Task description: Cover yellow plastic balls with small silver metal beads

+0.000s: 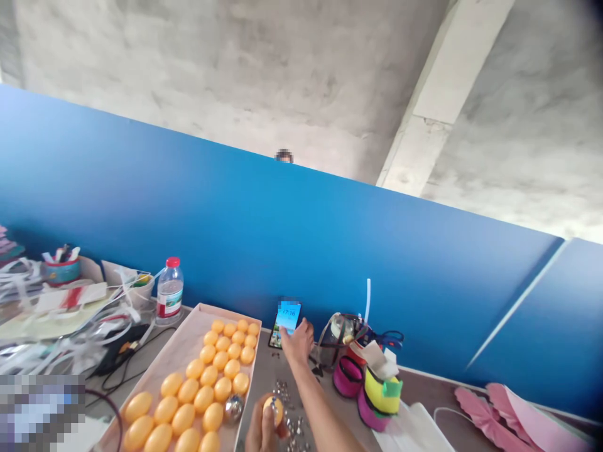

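Your working room is the narrow strip of grey table (264,371) between the tray's (181,344) right wall and the fabric rings (380,390); the blue partition (292,245) closes off the back. Metal bits (298,428) take up part of that strip, beside your left hand (262,428), whose thumb and fingers pinch an orange ball (273,409) just outside the tray. Your right hand (298,344) is at the phone (288,315) by the partition, thumb spread away from the fingers.

The ball is smooth and round, like the glossy orange balls (204,399) set in rows on the tray's pale, flat floor. A mirror-bright silver ball (233,408) sits by its right wall.

Your left fingers hide part of the pinched ball, and a dark mark on it is hard to read. You can't tell whether your right thumb presses the screen. The frame cuts off the tray's near end.
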`<state>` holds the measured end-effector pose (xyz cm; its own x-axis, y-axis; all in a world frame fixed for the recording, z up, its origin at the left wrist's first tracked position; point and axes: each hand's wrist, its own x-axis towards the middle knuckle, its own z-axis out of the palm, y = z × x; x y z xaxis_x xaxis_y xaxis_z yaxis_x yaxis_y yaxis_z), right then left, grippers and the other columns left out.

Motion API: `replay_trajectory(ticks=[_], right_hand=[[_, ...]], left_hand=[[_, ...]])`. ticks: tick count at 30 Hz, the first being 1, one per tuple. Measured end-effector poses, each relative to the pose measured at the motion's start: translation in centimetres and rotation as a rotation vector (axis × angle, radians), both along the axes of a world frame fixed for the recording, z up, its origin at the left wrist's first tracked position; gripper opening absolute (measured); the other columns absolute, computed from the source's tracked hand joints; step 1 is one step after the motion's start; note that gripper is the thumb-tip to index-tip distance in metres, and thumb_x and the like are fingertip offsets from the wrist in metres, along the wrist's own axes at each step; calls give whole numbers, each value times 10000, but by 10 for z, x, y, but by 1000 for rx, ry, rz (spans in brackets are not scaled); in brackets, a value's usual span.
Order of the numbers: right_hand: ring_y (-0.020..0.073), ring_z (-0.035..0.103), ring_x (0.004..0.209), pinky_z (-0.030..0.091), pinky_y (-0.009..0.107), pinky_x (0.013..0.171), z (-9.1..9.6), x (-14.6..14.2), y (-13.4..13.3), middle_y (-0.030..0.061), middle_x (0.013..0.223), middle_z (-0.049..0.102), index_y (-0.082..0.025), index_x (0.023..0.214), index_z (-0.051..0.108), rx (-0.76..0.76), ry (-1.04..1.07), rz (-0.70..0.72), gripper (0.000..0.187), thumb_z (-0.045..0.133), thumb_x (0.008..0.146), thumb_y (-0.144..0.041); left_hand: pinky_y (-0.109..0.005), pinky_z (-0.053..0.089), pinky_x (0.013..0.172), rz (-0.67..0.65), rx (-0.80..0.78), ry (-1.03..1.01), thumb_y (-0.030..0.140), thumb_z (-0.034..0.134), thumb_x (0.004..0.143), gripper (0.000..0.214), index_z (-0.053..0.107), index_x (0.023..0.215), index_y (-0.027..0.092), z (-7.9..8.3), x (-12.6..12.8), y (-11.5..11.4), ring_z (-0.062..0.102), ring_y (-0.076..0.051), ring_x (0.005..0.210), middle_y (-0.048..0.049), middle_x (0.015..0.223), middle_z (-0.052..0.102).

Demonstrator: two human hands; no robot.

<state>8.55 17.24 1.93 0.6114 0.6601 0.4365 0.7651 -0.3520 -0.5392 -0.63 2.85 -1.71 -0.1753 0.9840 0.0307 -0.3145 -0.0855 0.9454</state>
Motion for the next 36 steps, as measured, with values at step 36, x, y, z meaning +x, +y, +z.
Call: replay_trajectory(ticks=[36], right_hand=[[240,469,1058,284,348,919,-6,40,-57,114,1128,527,-178,1336,334,-265,-493,432,561,432,783,-171]], left_hand=[[-259,442,472,-30,-28,-18,655,479,688,543,609,860,157,6,1,-5,500,-152,460,12,513,541]])
